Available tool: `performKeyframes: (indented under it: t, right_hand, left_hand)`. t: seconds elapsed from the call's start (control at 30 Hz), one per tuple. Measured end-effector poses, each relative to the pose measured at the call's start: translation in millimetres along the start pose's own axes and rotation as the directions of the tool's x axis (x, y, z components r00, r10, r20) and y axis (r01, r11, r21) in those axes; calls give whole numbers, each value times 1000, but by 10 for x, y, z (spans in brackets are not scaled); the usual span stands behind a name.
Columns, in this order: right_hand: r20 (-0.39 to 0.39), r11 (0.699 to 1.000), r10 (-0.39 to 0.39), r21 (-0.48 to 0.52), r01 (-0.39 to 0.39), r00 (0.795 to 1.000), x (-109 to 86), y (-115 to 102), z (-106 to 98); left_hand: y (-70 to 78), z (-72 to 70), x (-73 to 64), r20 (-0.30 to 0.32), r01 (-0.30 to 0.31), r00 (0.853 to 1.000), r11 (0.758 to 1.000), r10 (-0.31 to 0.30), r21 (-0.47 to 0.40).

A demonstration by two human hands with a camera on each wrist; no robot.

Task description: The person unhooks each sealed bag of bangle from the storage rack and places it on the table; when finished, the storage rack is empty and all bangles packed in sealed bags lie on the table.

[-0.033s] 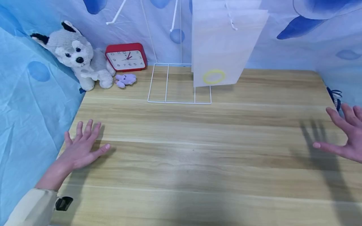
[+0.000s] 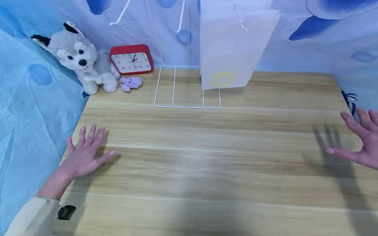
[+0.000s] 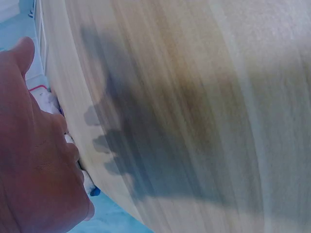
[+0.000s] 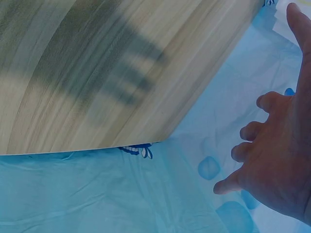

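My left hand [image 2: 85, 157] hovers over the left side of the wooden table [image 2: 189, 157], fingers spread and holding nothing. Its shadow falls on the wood beside it. At the right edge of the head view, my right hand [image 2: 364, 141] is also spread above the table, partly cut off by the frame. Nothing lies between its fingers [image 4: 252, 131] in the right wrist view. Nearest to the left hand, at the back left, are a small purple plush toy [image 2: 131, 83], a grey and white plush dog [image 2: 78, 55] and a red clock [image 2: 131, 59].
A white wire rack [image 2: 187, 107] stands at the back middle, with bare hooks [image 2: 121, 13] on its upper part. White paper bags [image 2: 236, 49] hang from it on the right, the front one marked with a yellow ring [image 2: 222, 79]. Blue patterned cloth [image 2: 295, 55] surrounds the table's back and sides.
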State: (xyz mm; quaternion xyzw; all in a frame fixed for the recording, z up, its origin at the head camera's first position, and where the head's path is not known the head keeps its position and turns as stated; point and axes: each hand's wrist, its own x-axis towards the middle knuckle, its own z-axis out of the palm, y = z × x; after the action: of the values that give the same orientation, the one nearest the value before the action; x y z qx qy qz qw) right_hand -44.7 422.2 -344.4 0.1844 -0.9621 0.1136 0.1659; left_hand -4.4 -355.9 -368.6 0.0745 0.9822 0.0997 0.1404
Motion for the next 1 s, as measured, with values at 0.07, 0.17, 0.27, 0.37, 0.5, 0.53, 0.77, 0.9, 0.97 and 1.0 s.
performKeyframes:
  t: [0.07, 0.17, 0.27, 0.37, 0.5, 0.53, 0.77, 0.9, 0.97, 1.0]
  right_hand:
    - [-20, 1000, -18, 5, 18, 1000, 56, 7, 2]
    - [-45, 999, -14, 43, 16, 999, 97, 10, 11]
    - [-60, 993, 9, 120, -2, 998, 84, -1, 24]
    - [-11, 995, 12, 103, -11, 1000, 96, -58, 32]
    - [144, 999, -28, -23, 31, 989, 217, -204, 26]
    - [184, 999, -33, -24, 38, 982, 235, -243, 17]
    - [401, 999, -41, 31, 31, 915, 428, -491, 33]
    - [468, 998, -46, 64, 17, 883, 541, -564, 55]
    - [467, 996, -57, 81, 21, 882, 580, -581, 50]
    - [457, 996, -64, 85, 28, 887, 598, -589, 45]
  left_hand:
    - [3, -42, -8, -13, -2, 1000, 1000, 2, 0]
    - [44, -99, 21, -55, -19, 998, 1000, 18, -11]
    - [156, -137, 132, -144, -72, 987, 996, 65, -44]
    - [335, -173, 320, -211, -132, 971, 988, 113, -78]
    - [605, -274, 740, -167, -140, 979, 980, 116, -144]
    - [668, -286, 896, -134, -135, 984, 977, 114, -164]
    - [935, -286, 1782, 15, -69, 997, 962, 75, -264]
    - [1018, -277, 2030, 69, -43, 996, 967, 63, -252]
    - [1044, -275, 2110, 91, -31, 994, 968, 56, -249]
    - [1052, -276, 2141, 99, -25, 994, 968, 51, -250]
